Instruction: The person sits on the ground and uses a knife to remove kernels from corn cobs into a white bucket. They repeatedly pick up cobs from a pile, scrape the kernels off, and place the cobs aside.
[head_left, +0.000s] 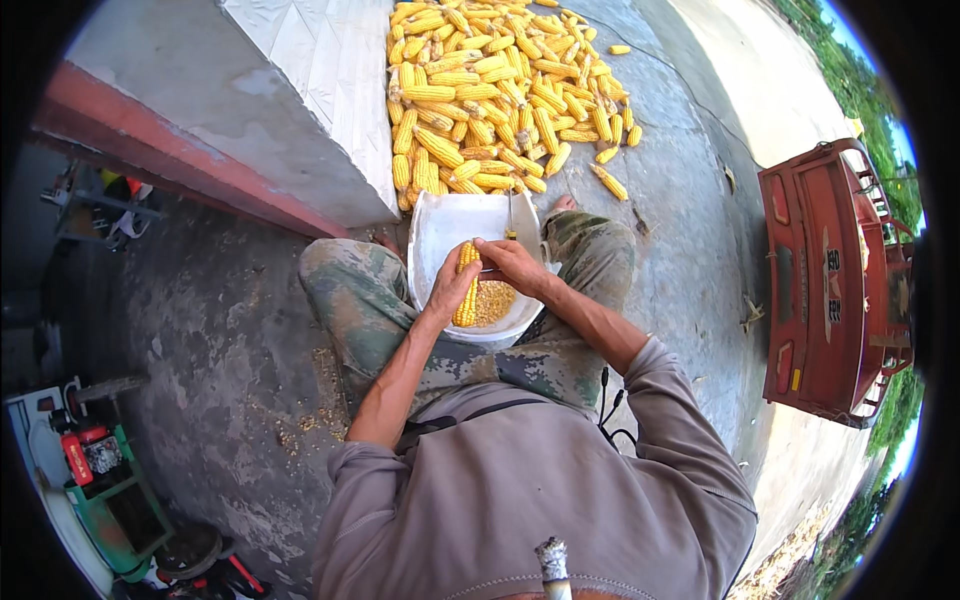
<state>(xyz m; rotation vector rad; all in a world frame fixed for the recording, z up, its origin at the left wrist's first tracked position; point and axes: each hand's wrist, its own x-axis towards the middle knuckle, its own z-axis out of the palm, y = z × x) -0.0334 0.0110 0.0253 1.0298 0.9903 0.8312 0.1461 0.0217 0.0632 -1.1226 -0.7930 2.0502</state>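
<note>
My left hand (448, 283) is wrapped around a yellow ear of corn (466, 296), held lengthwise with its rows of kernels showing. At the ear's upper end, my right hand (519, 268) grips it with thumb and fingers; part of that grip is hidden. Both hands are over a white plastic tub (439, 217) between my knees. Loose corn kernels (495, 301) lie in the near part of the tub. Against its far side rests a slim tool with a yellow and black handle (511, 235), perhaps a screwdriver.
Beyond the tub lies a large heap of corn ears (495, 90) beside a white panel (322, 67). A red cargo tricycle (817, 285) stands right. Green-framed machinery (120, 495) is at lower left. Spilled kernels (307, 427) dot the concrete. A lit cigarette (553, 566) shows below.
</note>
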